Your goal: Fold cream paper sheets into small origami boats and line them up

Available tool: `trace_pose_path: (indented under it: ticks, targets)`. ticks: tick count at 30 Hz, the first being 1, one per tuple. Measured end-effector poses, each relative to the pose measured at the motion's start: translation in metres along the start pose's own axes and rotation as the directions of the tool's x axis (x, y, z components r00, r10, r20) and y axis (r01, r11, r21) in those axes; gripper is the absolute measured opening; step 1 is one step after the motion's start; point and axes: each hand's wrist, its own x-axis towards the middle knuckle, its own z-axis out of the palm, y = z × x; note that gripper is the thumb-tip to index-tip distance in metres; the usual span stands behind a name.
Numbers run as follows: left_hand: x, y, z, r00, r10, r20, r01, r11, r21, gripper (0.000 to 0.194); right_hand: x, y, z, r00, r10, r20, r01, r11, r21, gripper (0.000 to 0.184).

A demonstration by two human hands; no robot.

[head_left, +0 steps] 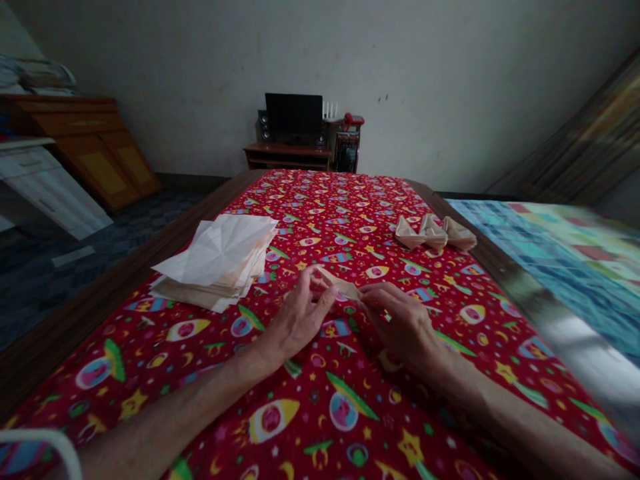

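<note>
We sat w/ both forearms reaching in from 6 o'clock, our L hand (297, 321) and R hand (403, 327) close together near the middle of a red rocket-print tablecloth (320, 233). Fingers on both hands were curled in, not spread. Btwn them was a small folded tan paper piece (341, 283), pinched at one end by our L fingertips (314, 283) and at the other by our R fingertips (371, 297); the fingers hid part of the paper. At approx 10 o'clock, just beside the L hand, lay a stack of paper sheets (213, 267), top sheet white w/ radiating creases, tan sheets below, near the table's wooden edge (115, 267). At approx 1 o'clock, well past the R hand, sat three folded paper shapes (435, 233), tan, side by side and touching, near the cloth's far R edge. Beyond the table at 12 o'clock stood a low wooden desk (287, 157) w/ a black monitor (294, 113), speakers (263, 127), a white router (330, 110) and a red telephone (353, 120). Off at 10 o'clock were a wooden cabinet (85, 143) and a white drawer unit (45, 187); at 3 o'clock, a blue-checked quilt (560, 267).
</note>
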Motion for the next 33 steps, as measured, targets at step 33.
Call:
trace_pose_path:
  ticks: [33]
  targets:
    - [-0.002,0.005,0.004,0.990,0.131,0.052,-0.141,0.910,0.390,0.042,0.006,-0.016,0.009,0.906,0.401,0.134,-0.401,0.916,-0.024,0.025]
